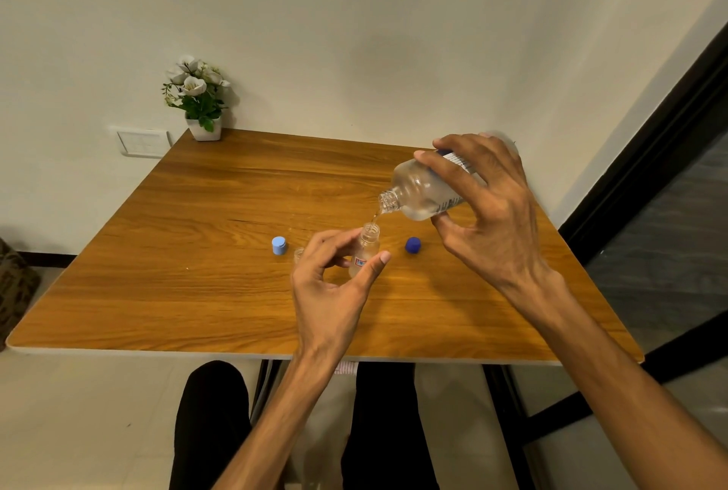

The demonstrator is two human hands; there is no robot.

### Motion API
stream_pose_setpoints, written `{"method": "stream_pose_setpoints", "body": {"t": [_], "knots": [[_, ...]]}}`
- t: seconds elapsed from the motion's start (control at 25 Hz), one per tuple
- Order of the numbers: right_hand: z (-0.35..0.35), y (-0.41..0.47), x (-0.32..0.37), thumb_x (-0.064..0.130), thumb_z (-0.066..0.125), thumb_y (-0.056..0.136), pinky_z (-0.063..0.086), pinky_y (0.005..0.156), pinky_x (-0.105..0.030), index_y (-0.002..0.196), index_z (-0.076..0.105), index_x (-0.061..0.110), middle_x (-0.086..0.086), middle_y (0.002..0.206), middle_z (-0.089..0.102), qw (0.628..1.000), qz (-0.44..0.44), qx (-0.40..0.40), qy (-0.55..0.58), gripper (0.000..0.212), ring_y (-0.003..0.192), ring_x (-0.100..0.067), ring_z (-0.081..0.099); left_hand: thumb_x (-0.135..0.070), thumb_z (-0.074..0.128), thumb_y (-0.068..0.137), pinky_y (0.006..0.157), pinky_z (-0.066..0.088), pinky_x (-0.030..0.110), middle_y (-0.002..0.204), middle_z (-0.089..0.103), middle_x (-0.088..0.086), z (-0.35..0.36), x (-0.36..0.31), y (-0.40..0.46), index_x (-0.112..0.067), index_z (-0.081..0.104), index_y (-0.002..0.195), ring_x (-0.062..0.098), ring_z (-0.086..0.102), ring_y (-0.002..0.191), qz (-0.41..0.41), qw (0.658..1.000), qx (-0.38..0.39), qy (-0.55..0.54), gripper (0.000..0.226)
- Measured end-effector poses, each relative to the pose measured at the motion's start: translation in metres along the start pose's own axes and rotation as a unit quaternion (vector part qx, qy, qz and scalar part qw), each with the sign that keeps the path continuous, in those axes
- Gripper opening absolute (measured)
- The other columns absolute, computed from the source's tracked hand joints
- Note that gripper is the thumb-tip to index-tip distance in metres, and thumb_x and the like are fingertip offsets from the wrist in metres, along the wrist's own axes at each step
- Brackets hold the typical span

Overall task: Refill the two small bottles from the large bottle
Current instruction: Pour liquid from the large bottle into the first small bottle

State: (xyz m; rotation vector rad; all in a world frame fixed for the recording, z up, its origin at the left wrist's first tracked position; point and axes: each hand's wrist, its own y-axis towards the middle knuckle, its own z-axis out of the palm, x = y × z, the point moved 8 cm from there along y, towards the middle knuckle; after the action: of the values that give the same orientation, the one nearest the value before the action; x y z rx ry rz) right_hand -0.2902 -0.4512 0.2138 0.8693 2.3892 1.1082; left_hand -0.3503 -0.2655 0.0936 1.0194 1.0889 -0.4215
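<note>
My right hand grips the large clear bottle, tipped neck-down to the left, and a thin stream of liquid falls from its mouth. Right below stands an uncapped small bottle with a red label, upright on the table, my left hand holding it between thumb and fingers. The rim of a second small bottle peeks out behind my left fingers; most of it is hidden. A light blue cap lies to the left and a dark blue cap to the right.
The wooden table stands against a white wall. A small white pot of white flowers sits at the table's far left corner. My legs show under the near edge. A dark door frame runs along the right.
</note>
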Motion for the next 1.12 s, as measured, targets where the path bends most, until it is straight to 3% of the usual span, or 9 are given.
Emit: {"method": "stream_pose_setpoints", "body": {"t": [0.44,1.12], "knots": [[0.0001,0.0002,0.0011,0.012,0.082,0.078,0.035,0.118,-0.044,0.142,0.064,0.009,-0.019,0.142,0.062,1.000,-0.001,-0.002,0.001,0.067,0.136,-0.036,0.052,-0.014,0.094,0.073,0.076,0.055,0.024,0.102,0.073,0.002,0.0002,0.0030,-0.0011,-0.017,0.078,0.108,0.013,0.068,0.091,0.000,1.000,0.001,-0.004,0.038],[-0.0014,-0.0005,0.0012,0.011,0.085,0.077,0.042,0.115,-0.052,0.140,0.065,0.008,-0.020,0.141,0.063,1.000,-0.007,-0.006,0.000,0.066,0.134,-0.038,0.054,-0.014,0.094,0.074,0.076,0.055,0.023,0.103,0.074,-0.001,0.0008,0.0029,-0.0015,-0.018,0.078,0.109,0.011,0.069,0.093,0.002,1.000,0.005,0.003,0.039]]}}
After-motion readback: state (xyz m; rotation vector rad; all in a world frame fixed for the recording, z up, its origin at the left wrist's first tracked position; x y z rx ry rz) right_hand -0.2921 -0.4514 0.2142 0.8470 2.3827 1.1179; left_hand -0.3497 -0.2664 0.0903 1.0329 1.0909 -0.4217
